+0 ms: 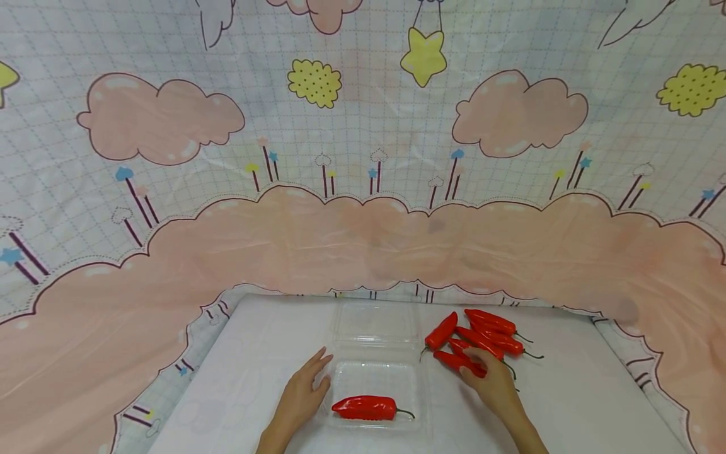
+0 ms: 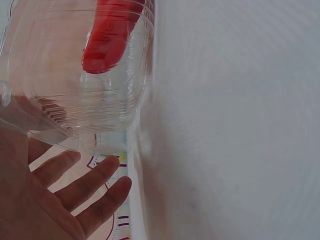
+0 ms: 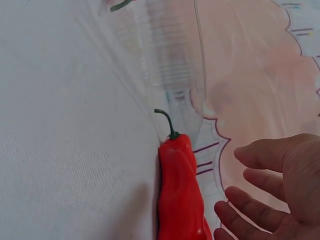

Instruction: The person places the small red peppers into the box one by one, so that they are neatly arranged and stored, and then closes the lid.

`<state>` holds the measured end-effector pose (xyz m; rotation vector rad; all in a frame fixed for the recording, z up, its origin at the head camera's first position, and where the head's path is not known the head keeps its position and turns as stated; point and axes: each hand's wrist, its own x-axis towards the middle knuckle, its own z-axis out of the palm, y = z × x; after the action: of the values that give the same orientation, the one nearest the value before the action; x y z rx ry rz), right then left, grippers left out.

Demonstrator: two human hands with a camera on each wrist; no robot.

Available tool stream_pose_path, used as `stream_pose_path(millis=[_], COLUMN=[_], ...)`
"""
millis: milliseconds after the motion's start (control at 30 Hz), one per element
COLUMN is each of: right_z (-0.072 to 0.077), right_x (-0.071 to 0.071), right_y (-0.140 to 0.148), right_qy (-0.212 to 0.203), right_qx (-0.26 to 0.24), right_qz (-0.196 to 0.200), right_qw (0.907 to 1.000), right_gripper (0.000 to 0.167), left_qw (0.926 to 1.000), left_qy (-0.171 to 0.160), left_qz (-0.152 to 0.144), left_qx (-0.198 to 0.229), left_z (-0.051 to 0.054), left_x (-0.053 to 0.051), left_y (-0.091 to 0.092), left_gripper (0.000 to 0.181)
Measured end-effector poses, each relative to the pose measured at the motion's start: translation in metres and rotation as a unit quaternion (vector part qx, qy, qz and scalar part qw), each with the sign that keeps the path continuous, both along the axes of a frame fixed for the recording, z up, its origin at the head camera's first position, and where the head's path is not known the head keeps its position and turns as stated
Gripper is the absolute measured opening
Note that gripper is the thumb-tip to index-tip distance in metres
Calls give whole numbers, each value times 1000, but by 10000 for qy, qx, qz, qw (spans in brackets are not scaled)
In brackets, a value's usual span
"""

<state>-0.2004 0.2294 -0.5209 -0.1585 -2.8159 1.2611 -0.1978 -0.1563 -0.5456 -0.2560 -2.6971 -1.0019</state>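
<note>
A clear plastic clamshell box (image 1: 377,371) lies unfolded on the white table, one red chili pepper (image 1: 365,408) lying in its near half. My left hand (image 1: 303,391) is beside the box's left edge, and in the left wrist view its fingers (image 2: 92,185) are spread and hold nothing. Over at the right, my right hand (image 1: 492,383) reaches over the near side of a loose group of red peppers (image 1: 493,321). Its fingertips hide part of the nearest pepper (image 1: 448,360). The right wrist view shows those fingers (image 3: 255,207) apart, beside a pepper (image 3: 177,185) with a green stem.
The box's lid half (image 1: 374,325) lies flat behind the base. A white table (image 1: 255,347) carries everything. Behind it hangs a printed cloth (image 1: 363,246) with clouds and stars.
</note>
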Motion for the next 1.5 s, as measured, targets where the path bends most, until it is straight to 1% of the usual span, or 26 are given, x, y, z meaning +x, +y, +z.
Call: stream_pose_path(millis=[267,600,733,933,1233,1333,1500], right_z=[-3,-9,-11,-14,-23,-25,-22], right_x=[0,-3,-3,-4,-6,-6,-5], right_y=[4,8,9,9,10,10,8], right_qy=[24,-131,-175,-317,-374,-458,-702], right_qx=[87,183,284,273,347,287,254], right_qz=[27,34,48,35,52,70,60], right_qw=[10000,9997,9994,9991,9987,9985,9972], right_gripper=[42,42,42,44,45,46,52], left_qw=[10000,10000,9999,9997,9996,9996,9996], left_qy=[-49,-14,-83,-232,-239,-258,-264], left_qz=[-11,8,52,65,40,40,59], left_qx=[-6,23,62,107,108,114,60], left_z=[0,-4,-6,-5,-6,-6,-5], left_x=[0,0,-1,-1,-1,-1,-2], left_y=[0,-1,-1,-1,-2,-1,-1], left_gripper=[40,41,40,41,41,41,41])
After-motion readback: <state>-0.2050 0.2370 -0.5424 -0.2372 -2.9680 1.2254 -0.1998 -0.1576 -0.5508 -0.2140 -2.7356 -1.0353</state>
